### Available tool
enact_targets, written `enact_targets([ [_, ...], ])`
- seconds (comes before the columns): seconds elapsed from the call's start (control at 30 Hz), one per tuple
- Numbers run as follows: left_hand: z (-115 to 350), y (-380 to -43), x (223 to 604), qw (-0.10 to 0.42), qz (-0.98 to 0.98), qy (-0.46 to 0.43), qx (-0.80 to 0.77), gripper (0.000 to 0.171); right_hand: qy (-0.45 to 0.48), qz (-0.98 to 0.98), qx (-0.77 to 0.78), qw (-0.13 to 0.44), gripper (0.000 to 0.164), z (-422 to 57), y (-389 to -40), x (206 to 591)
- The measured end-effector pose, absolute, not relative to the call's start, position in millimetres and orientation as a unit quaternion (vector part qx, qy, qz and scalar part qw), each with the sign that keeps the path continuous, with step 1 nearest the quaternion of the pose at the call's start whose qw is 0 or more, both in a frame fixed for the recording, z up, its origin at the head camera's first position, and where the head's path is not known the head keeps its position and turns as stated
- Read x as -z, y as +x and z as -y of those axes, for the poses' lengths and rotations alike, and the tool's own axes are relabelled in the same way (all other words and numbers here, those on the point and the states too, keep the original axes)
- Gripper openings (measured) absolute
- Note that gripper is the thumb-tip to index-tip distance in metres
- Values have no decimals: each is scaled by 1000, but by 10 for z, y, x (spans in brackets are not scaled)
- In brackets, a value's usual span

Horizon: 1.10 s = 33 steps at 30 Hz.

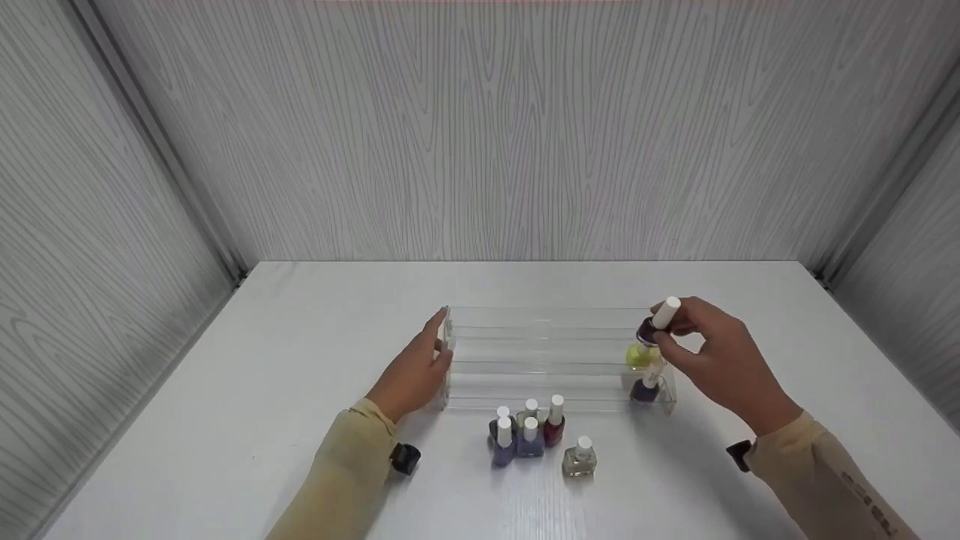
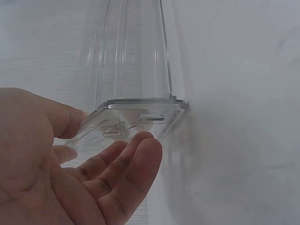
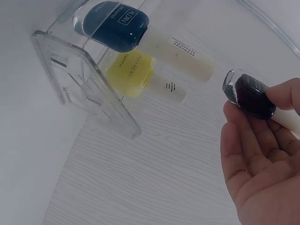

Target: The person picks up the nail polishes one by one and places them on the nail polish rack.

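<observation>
A clear stepped display rack (image 1: 540, 368) stands on the table. At its left end is my left hand (image 1: 411, 375), its relaxed fingers against the clear end panel (image 2: 136, 117). My right hand (image 1: 724, 356) pinches a dark nail polish bottle (image 3: 253, 96) with a white cap, tilted, above the rack's right end. Apart from it, a yellow nail polish bottle (image 3: 131, 74) and a dark blue one (image 3: 119, 27) stand on the rack by its right end panel.
In front of the rack stand several white-capped nail polish bottles, among them a red one (image 1: 553, 431) and purple ones (image 1: 503, 453). A clear glittery bottle (image 1: 579, 463) stands apart, to their right. Wood-grain panels (image 1: 525, 135) enclose the table behind and at both sides.
</observation>
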<state>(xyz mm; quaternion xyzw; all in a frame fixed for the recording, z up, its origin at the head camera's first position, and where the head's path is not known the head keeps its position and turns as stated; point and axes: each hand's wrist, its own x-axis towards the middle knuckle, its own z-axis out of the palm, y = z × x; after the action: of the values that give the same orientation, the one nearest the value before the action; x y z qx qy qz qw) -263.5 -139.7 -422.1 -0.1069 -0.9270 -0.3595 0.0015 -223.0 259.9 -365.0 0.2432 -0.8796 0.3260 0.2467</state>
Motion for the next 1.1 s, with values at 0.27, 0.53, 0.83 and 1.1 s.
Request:
enact_targets([
  [0.27, 1415, -2626, 4232, -9, 925, -98, 366, 68, 210, 885, -331, 249, 25, -2687, -2292, 3646],
  [0.53, 1420, -2602, 4248, 1, 927, -106, 359, 68, 178, 898, -329, 233, 22, -2866, -2439, 3698],
  [0.83, 1406, -2552, 4245, 1, 929, -103, 357, 67, 165, 918, -325, 157, 23, -2909, -2672, 3794],
  [1.1, 1404, -2541, 4254, -1, 927, -101, 361, 67, 191, 920, -323, 115, 16, -2877, -2795, 3801],
])
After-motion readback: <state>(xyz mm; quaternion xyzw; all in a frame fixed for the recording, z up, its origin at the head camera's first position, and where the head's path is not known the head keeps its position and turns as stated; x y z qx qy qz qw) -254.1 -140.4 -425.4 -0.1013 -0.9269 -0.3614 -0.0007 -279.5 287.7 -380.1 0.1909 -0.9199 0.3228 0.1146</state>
